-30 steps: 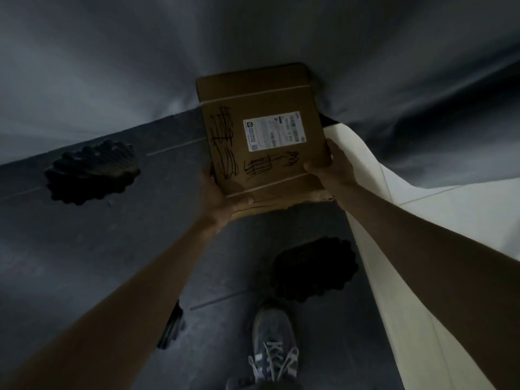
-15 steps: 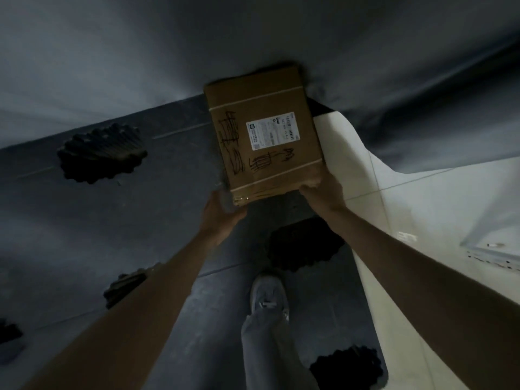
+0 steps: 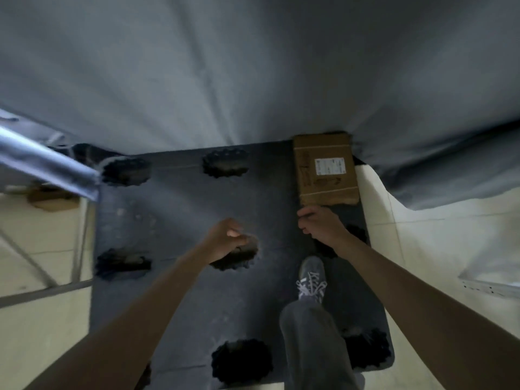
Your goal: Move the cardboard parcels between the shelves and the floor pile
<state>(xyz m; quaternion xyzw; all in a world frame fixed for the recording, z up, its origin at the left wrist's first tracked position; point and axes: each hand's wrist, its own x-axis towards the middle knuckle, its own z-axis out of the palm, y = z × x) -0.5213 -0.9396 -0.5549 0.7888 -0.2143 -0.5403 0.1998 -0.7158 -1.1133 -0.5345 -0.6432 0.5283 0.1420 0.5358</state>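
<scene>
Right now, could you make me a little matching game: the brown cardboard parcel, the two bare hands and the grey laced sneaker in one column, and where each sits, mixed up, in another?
Things:
1. brown cardboard parcel with white label
2. left hand
3. right hand
4. grey laced sneaker

Places:
A. just below the parcel's near edge
B. planted on the dark mat, nearest the viewer
C. far right corner of the mat, against the grey sheet
D. above a dark scalloped hole, left of the other hand

Pairs: 1-C, 2-D, 3-A, 4-B

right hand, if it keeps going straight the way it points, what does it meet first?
Probably the parcel: the right hand points at its near edge, just short of it, nothing between. Whether they already touch is unclear from this view.
</scene>
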